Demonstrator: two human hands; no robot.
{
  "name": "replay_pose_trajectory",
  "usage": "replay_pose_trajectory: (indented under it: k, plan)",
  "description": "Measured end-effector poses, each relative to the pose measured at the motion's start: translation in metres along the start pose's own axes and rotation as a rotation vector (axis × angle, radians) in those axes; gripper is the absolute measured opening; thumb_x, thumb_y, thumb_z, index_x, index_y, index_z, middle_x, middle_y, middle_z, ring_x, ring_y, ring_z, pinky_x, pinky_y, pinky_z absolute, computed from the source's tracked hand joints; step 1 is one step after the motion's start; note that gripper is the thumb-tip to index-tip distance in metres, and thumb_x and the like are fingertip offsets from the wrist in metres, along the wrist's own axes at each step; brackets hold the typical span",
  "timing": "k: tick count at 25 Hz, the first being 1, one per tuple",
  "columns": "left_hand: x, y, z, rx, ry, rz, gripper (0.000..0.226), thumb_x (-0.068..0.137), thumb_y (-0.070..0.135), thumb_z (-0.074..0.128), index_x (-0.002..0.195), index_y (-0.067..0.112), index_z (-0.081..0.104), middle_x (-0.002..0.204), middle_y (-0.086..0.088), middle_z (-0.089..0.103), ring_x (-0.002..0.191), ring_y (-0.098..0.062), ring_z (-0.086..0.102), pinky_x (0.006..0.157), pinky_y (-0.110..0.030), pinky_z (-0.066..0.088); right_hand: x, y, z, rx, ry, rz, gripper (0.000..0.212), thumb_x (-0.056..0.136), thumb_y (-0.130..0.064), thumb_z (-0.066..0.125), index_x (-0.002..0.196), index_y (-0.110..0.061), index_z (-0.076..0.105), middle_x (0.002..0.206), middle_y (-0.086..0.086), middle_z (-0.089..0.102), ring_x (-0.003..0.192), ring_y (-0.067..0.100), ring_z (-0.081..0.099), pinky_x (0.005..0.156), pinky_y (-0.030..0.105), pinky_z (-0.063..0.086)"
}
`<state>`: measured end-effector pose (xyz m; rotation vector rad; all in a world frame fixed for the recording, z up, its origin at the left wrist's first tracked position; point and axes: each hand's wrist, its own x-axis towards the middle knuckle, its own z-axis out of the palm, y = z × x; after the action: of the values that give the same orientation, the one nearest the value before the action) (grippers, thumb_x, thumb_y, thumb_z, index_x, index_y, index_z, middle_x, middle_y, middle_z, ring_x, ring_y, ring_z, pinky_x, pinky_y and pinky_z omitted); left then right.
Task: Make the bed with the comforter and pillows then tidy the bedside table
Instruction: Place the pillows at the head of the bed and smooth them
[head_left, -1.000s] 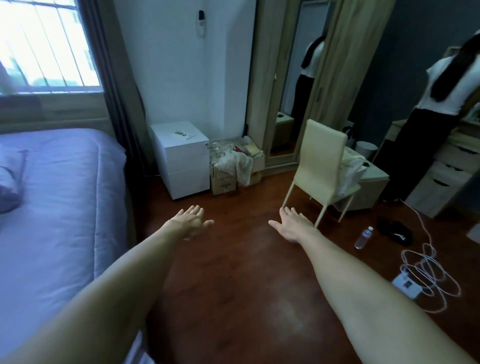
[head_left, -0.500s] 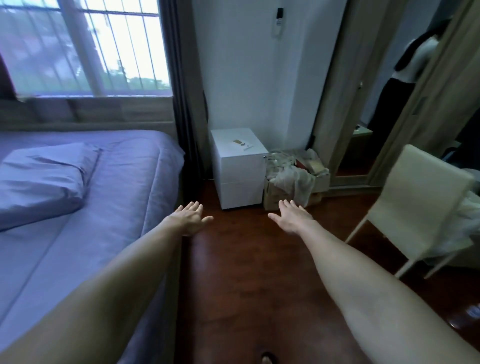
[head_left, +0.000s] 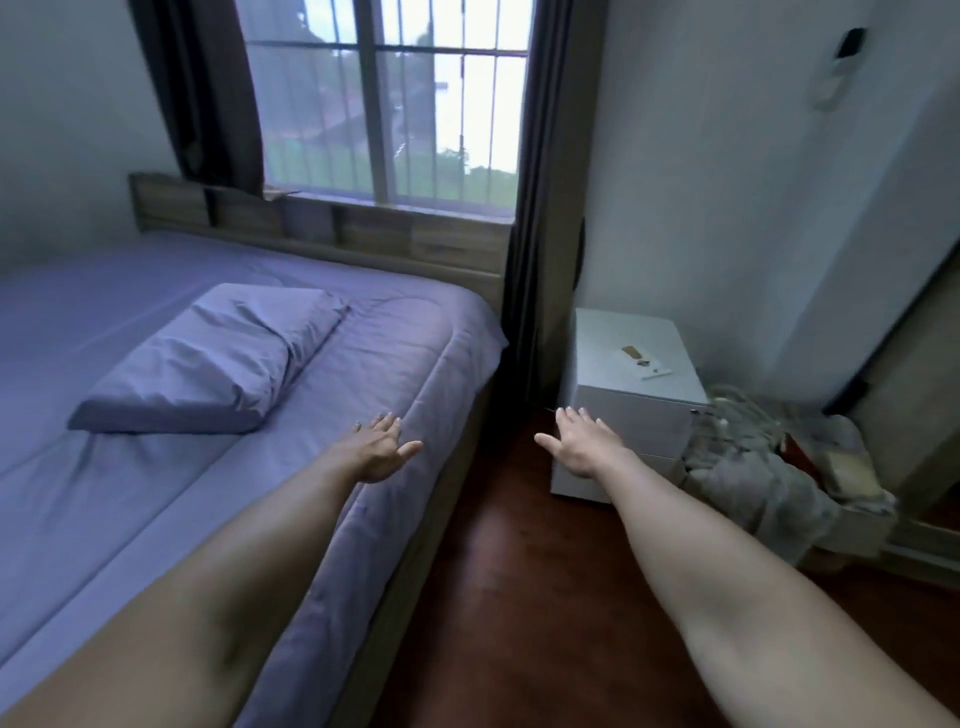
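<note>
A purple comforter (head_left: 395, 358) lies spread flat over the bed on the left. One purple pillow (head_left: 208, 364) rests on it near the wooden headboard (head_left: 322, 228). The white bedside table (head_left: 634, 400) stands right of the bed, with a few small items (head_left: 641, 358) on its top. My left hand (head_left: 382, 449) is open, palm down, above the bed's right edge. My right hand (head_left: 584, 441) is open too, stretched out in front of the bedside table's drawers. Neither hand holds anything.
A cardboard box of crumpled cloth (head_left: 769, 467) sits right of the bedside table. Dark curtains (head_left: 524, 208) hang beside the barred window (head_left: 395, 98). Brown wooden floor (head_left: 509, 597) runs between bed and table. A remote (head_left: 836, 67) hangs on the white wall.
The view has swung left from the chair and mirror toward the bed and window. Both open hands stay stretched out ahead, now nearer the bed edge and the bedside table.
</note>
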<state>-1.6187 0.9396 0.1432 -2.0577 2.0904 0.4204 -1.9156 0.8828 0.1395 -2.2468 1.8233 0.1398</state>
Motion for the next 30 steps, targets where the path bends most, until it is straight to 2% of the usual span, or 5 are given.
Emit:
replay_pose_trajectory:
  k: [8,17,25,30]
  plan:
    - [0.097,-0.086,-0.015,-0.082,-0.042,-0.247,0.072,0.101,0.052,0.019,0.153,0.005,0.007,0.162,-0.009,0.001,0.15,-0.02,0.001,0.121,-0.041,0.004,0.183,-0.066,-0.008,-0.104,-0.058,-0.265,0.077,0.099,-0.058,0.026,0.154,-0.007,0.011,0.163,0.007,0.01,0.15,0.024,0.006,0.122,0.042,0.01]
    - [0.249,-0.219,-0.057,-0.171,-0.041,-0.421,0.072,0.1,0.054,0.019,0.154,0.008,0.005,0.163,-0.006,-0.001,0.15,-0.02,-0.001,0.122,-0.042,0.005,0.404,-0.174,-0.041,-0.137,-0.092,-0.436,0.076,0.1,-0.056,0.026,0.155,-0.008,0.006,0.163,0.005,0.004,0.151,0.023,0.001,0.122,0.04,0.008]
    - [0.295,-0.295,-0.07,-0.276,0.064,-0.577,0.069,0.101,0.049,0.028,0.153,0.009,0.009,0.162,-0.005,0.005,0.15,-0.019,0.004,0.121,-0.04,0.008,0.533,-0.28,-0.053,-0.213,-0.114,-0.645,0.076,0.1,-0.057,0.027,0.155,-0.011,0.004,0.164,0.005,0.0,0.151,0.024,-0.001,0.122,0.04,0.009]
    - [0.323,-0.337,-0.045,-0.329,0.083,-0.754,0.071,0.099,0.05,0.032,0.154,0.012,0.008,0.163,-0.005,0.002,0.15,-0.021,0.0,0.122,-0.04,0.008,0.624,-0.342,-0.042,-0.295,-0.138,-0.829,0.085,0.096,-0.055,0.042,0.155,-0.01,0.0,0.163,0.006,-0.002,0.151,0.027,-0.001,0.122,0.041,0.01]
